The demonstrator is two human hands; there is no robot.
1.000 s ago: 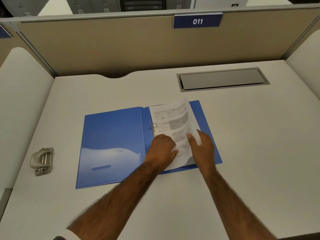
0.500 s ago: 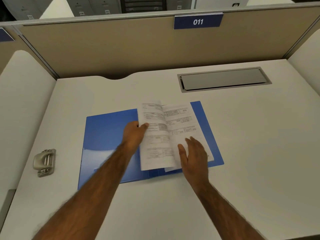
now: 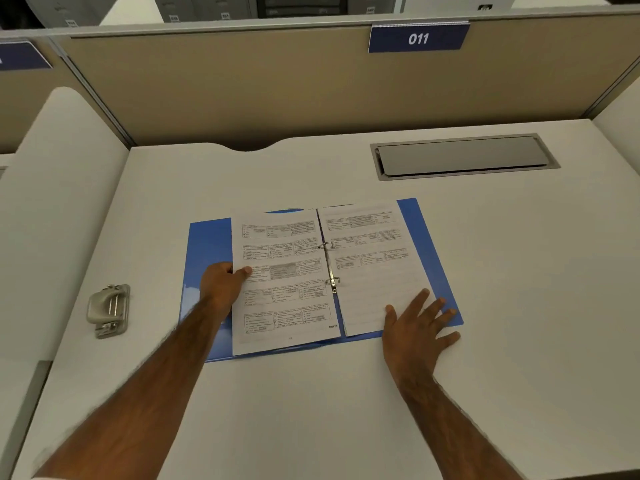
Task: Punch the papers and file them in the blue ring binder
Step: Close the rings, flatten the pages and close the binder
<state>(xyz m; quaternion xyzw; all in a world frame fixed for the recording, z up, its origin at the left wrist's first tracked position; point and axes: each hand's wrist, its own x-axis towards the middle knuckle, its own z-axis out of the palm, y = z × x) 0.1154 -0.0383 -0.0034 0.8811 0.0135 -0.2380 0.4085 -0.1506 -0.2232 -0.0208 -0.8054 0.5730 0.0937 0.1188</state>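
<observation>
Open blue ring binder (image 3: 207, 244), papers (image 3: 375, 271) on its rings (image 3: 328, 245), left hand (image 3: 221, 285) pinching the left page, right hand (image 3: 415, 327) flat.

Papers (image 3: 346, 268) lie in the binder (image 3: 207, 244), hole punch (image 3: 109, 310) well left.

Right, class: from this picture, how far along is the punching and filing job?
Done: the papers sit on the rings of the open binder, so punching looks finished; the hole punch lies aside. In hand: the left hand pinches the left page at its edge, the right hand rests flat on the right page. Left: probably closing the binder.
</observation>
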